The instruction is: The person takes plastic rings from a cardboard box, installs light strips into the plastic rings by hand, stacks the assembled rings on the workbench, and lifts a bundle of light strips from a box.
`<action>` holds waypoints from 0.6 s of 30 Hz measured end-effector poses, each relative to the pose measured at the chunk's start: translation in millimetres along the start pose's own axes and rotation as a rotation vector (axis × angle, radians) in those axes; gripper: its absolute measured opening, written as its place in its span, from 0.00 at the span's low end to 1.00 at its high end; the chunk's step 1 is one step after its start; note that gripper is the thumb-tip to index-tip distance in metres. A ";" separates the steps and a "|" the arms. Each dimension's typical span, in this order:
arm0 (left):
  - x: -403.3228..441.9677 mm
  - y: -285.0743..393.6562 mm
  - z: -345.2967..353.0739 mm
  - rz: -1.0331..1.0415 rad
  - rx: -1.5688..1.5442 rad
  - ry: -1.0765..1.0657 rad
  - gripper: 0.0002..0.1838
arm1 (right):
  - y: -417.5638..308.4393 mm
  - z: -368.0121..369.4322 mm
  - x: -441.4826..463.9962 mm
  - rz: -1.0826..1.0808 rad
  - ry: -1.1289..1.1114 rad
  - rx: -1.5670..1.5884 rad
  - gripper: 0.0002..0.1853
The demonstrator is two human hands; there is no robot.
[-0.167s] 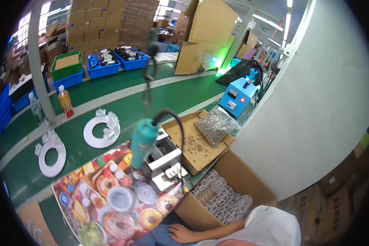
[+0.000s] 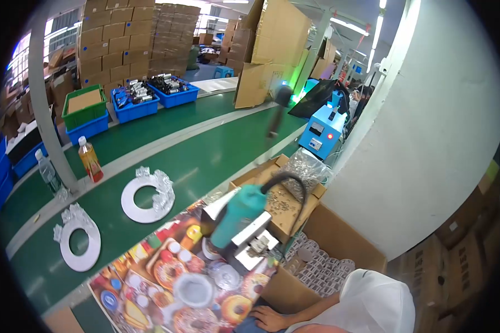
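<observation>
My right hand (image 2: 269,319) lies on my blue-trousered leg at the bottom edge, palm down, fingers spread, holding nothing. My left hand is out of view. Nearest my right hand is a table mat (image 2: 236,308) printed with doughnuts and fruit. On it stand a round white cup-like holder (image 2: 194,289) and a clear round plastic piece (image 2: 226,276). A blurred teal power screwdriver (image 2: 239,213) with a black cable leans over the mat's far side, its lower end by a metal fixture (image 2: 255,247). Above it hangs a dark hook-like piece (image 2: 278,114).
Two white rings (image 2: 132,204) with clear plastic bits lie on the green surface, near two bottles (image 2: 90,161). A cardboard tray (image 2: 283,208) holds small metal parts and a bag. A carton (image 2: 344,236) of round white parts stands right, below a blue power unit (image 2: 322,130).
The view has shifted, so most things sit lower and further right. Relative to the mat, the screwdriver and the hanging piece have swung right. My right hand stays on my leg.
</observation>
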State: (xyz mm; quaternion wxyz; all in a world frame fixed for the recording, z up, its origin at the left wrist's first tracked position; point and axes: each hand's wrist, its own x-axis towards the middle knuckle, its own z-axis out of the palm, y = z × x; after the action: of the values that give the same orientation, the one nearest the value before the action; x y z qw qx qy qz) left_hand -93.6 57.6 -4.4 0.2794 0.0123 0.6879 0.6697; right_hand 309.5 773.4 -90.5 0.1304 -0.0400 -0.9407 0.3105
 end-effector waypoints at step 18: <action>30.2 -46.1 313.0 0.334 0.391 0.050 0.35 | 48.2 20.8 42.9 -0.581 -0.790 0.172 0.26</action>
State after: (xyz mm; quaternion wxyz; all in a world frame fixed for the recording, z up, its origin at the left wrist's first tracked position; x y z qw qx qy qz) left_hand 22.8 350.9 -41.7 0.1404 0.1630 0.7995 0.5609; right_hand 262.2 806.9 -125.7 -0.1518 0.3554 -0.8615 0.3293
